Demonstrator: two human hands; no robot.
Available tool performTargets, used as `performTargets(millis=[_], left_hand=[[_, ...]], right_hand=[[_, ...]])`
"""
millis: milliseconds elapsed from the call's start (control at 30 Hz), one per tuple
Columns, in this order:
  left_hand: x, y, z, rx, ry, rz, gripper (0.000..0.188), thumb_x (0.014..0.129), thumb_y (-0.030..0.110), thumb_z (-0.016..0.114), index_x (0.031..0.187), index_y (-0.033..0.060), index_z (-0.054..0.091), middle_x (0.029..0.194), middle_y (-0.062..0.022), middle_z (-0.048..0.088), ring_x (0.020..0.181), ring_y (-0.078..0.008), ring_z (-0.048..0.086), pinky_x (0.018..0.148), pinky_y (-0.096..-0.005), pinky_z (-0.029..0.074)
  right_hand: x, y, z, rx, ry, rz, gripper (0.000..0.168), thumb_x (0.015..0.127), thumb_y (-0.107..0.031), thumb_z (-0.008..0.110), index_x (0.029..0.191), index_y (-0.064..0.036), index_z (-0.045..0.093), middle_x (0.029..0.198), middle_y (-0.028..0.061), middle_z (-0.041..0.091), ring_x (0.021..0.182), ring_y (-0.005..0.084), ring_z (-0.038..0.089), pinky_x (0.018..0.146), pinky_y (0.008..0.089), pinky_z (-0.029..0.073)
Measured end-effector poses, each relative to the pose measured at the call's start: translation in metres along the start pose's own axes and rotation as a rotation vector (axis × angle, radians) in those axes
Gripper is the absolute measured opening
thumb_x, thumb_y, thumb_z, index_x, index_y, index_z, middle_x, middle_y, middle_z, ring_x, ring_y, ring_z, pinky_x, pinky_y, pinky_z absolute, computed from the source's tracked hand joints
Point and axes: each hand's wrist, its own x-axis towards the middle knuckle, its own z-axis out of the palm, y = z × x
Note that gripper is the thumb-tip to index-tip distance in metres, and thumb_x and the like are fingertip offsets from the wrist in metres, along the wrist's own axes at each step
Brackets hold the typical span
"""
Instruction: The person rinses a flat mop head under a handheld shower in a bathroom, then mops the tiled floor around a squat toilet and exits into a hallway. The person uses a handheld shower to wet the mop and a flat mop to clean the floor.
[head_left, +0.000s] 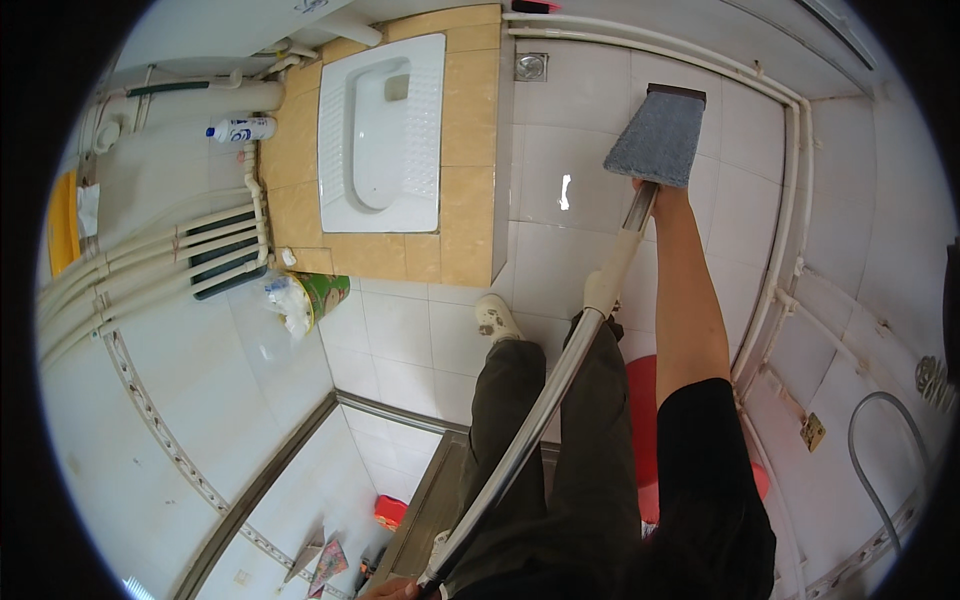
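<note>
A flat mop with a grey fluffy pad (660, 139) and a long metal pole (540, 405) slants across my view. My right hand (667, 196) grips the pole just below the pad, which hides part of the fingers. At the bottom edge my left hand (394, 589), partly cut off, holds the pole's other end. A cream sleeve (615, 270) covers the pole's upper part. The pad appears over the white tiled floor (570, 262), to the right of a white squat toilet (381, 135). Whether the pad touches the floor I cannot tell.
Yellow tiles (469, 202) form a raised step around the toilet. A floor drain (531, 67) lies beside it. A green waste bin (324, 294) holds white waste. Pipes (795, 187) follow the right wall. Something red (642, 420) stands by my right leg; a doorsill (390, 412) lies behind me.
</note>
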Motion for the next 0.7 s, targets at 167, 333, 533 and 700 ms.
performTargets(millis=[167, 333, 533, 700], left_hand=[[-0.002, 0.03, 0.008, 0.017, 0.042, -0.055, 0.038, 0.092, 0.039, 0.038, 0.074, 0.0078, 0.05, 0.058, 0.0039, 0.042, 0.051, -0.0067, 0.035, 0.046, -0.021, 0.025], [0.013, 0.04, -0.006, 0.203, -0.099, 0.031, 0.034, 0.092, 0.04, 0.041, 0.083, 0.009, 0.054, 0.063, -0.0019, 0.045, 0.057, -0.0105, 0.041, 0.052, -0.0279, 0.033], [0.022, 0.054, -0.024, -0.146, -0.47, 0.021, 0.052, 0.084, 0.059, 0.038, 0.077, 0.0076, 0.041, 0.054, 0.005, 0.033, 0.036, 0.0008, 0.023, 0.031, -0.0134, 0.016], [0.012, 0.056, -0.046, -0.379, -0.821, -0.005, 0.041, 0.091, 0.048, 0.031, 0.081, 0.0097, 0.04, 0.052, 0.0056, 0.029, 0.036, 0.0005, 0.022, 0.027, -0.0142, 0.016]], right_hand=[[0.006, 0.013, 0.018, -0.11, 0.136, -0.023, 0.02, 0.083, -0.029, 0.054, 0.081, -0.009, 0.053, 0.065, 0.0057, 0.054, 0.049, 0.0171, 0.052, 0.04, 0.027, 0.046], [-0.007, 0.019, 0.029, -0.209, 0.252, 0.064, 0.03, 0.09, -0.033, 0.043, 0.078, -0.006, 0.048, 0.061, 0.0054, 0.049, 0.048, 0.0158, 0.048, 0.043, 0.0287, 0.046], [-0.072, 0.035, 0.071, -0.231, 0.316, 0.052, 0.043, 0.093, -0.039, 0.03, 0.075, -0.003, 0.043, 0.056, 0.0069, 0.045, 0.046, 0.0179, 0.044, 0.044, 0.0307, 0.044], [-0.127, 0.041, 0.109, -0.27, 0.337, 0.051, 0.042, 0.093, -0.039, 0.03, 0.077, -0.003, 0.043, 0.055, 0.0057, 0.044, 0.047, 0.0164, 0.045, 0.046, 0.0301, 0.045]])
